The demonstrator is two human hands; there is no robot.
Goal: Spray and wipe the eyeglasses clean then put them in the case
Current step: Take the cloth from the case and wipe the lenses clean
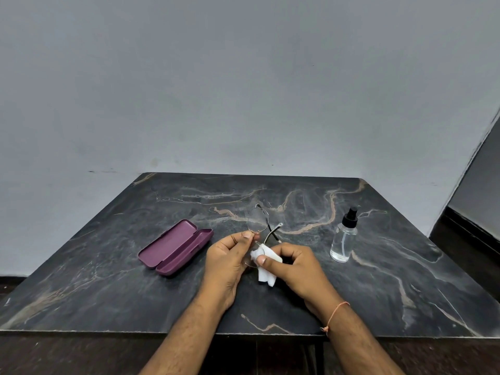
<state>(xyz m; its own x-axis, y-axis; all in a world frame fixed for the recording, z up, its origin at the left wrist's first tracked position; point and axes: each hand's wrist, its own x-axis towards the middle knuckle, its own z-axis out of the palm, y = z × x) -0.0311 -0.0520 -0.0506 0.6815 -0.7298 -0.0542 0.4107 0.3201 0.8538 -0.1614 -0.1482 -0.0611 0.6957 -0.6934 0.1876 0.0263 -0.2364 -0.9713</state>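
Note:
Thin-rimmed eyeglasses (258, 220) are held above the table's middle, one lens pointing away from me. My left hand (230, 259) pinches the frame near the bridge between thumb and forefinger. My right hand (293, 266) pinches a small white cloth (266, 266) around the near lens, thumb on top. The temple arms stick out behind, toward the right. A purple glasses case (176, 247) lies open on the table to the left of my hands. A clear spray bottle (344, 238) with a black nozzle stands upright to the right.
The dark marble-patterned table (108, 280) stands against a grey wall (243, 90). A dark ledge (470, 239) runs past the table's right side. A thin orange thread circles my right wrist.

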